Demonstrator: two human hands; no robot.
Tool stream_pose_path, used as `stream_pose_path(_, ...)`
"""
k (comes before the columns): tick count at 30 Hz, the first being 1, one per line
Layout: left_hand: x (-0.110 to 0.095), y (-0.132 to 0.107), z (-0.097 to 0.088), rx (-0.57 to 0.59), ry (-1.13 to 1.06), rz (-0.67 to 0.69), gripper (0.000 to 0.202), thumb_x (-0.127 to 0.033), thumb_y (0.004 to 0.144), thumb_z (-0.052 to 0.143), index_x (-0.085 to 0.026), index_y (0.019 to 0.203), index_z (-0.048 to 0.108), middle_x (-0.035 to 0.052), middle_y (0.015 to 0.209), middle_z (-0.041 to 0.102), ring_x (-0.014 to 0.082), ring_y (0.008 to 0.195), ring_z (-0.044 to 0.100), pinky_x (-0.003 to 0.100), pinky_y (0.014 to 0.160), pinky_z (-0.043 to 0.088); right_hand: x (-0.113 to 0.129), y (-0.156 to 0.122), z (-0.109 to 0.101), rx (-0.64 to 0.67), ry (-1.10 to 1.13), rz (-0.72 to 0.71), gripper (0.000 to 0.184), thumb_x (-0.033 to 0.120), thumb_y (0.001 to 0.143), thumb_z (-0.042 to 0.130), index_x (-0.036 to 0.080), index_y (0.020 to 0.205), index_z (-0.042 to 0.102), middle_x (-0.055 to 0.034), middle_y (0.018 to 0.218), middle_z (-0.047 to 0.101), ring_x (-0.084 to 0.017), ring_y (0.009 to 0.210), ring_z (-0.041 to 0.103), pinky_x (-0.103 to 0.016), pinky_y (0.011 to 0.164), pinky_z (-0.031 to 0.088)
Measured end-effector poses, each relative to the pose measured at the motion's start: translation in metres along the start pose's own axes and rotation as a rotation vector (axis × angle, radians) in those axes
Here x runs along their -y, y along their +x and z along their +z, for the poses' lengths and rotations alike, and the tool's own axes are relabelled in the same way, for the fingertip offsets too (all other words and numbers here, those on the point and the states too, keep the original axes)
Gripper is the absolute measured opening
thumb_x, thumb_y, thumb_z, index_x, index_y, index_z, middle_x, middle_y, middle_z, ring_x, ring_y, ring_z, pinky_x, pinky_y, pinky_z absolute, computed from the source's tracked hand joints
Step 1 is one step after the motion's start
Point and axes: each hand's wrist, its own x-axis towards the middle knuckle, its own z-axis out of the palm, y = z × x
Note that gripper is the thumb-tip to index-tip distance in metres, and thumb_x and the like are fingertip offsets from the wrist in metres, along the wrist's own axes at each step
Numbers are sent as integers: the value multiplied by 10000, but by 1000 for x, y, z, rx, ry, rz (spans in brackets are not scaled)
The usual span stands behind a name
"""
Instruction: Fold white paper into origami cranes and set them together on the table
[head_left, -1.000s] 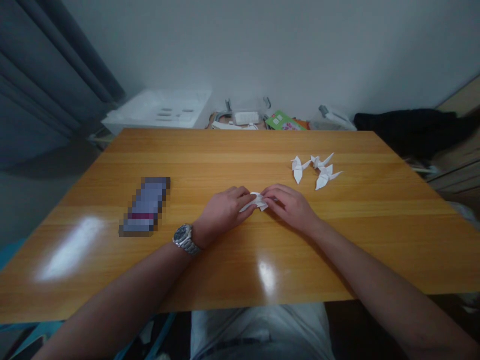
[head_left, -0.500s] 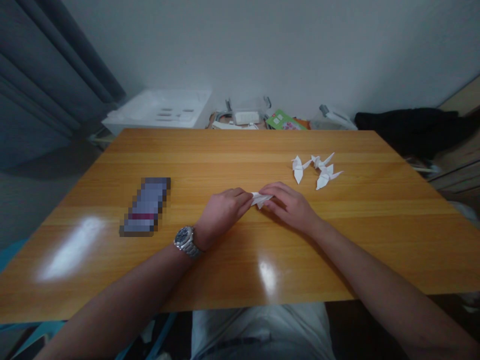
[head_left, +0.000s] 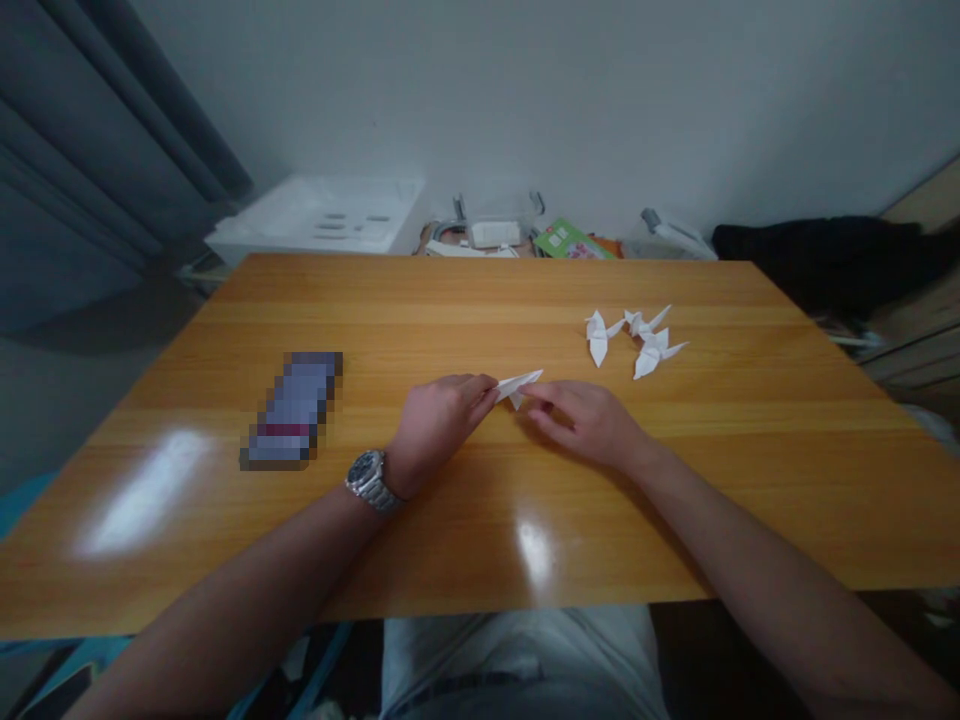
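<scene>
A small folded white paper piece [head_left: 517, 385] sits between my two hands near the middle of the wooden table [head_left: 465, 300]. My left hand [head_left: 439, 425], with a metal watch on its wrist, pinches the paper's left end. My right hand [head_left: 589, 420] has its fingertips closed on the paper's lower right part. One pointed flap of the paper sticks up to the right.
Three finished white paper cranes [head_left: 634, 340] lie to the back right of my hands. A blurred rectangular object [head_left: 292, 410] lies on the table's left. Boxes and clutter [head_left: 487, 235] line the wall behind the table; dark cloth [head_left: 817, 255] lies at right.
My hands have drawn slightly apart, and the paper, which was covered and pressed flat between them, now shows a pointed flap raised to the right.
</scene>
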Motion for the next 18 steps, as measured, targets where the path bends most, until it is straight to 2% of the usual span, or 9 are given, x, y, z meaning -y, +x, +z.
stream_pose_path(3,-1,0,0,0,15,-8,238,-387,1044,530,-244,1054,719,28,932,769,181,811,697,268,623,394,1,1,4,84,22,23,308,262,1022,535,210,1316,612,-97,1155,768,-227,1010,736,-355,874,572)
stream_pose_path(6,-1,0,2,-1,15,4,234,-383,1041,536,-237,1057,718,34,924,767,182,803,696,268,629,401,1,3,8,117,21,42,275,269,1024,529,190,1268,630,-118,1151,765,-235,992,737,-363,863,579)
stream_pose_path(9,-2,0,4,-29,7,28,234,-378,1042,535,-225,1063,710,44,918,764,186,798,694,269,640,413,2,5,11,126,-16,47,248,284,1023,539,179,1223,641,-133,1116,758,-247,955,728,-374,834,579)
stream_pose_path(13,-4,0,5,-47,-19,75,247,-369,1052,516,-205,1082,698,59,914,760,182,790,691,268,661,429,3,8,13,132,-103,34,271,257,1015,559,186,1269,622,-138,1104,741,-250,960,699,-375,833,565)
stream_pose_path(18,-5,1,4,-43,-36,78,216,-340,1054,516,-198,1056,678,47,896,740,178,785,677,273,663,416,5,11,12,107,-162,-3,169,207,1005,568,183,1141,666,-132,1058,722,-245,936,676,-353,799,546)
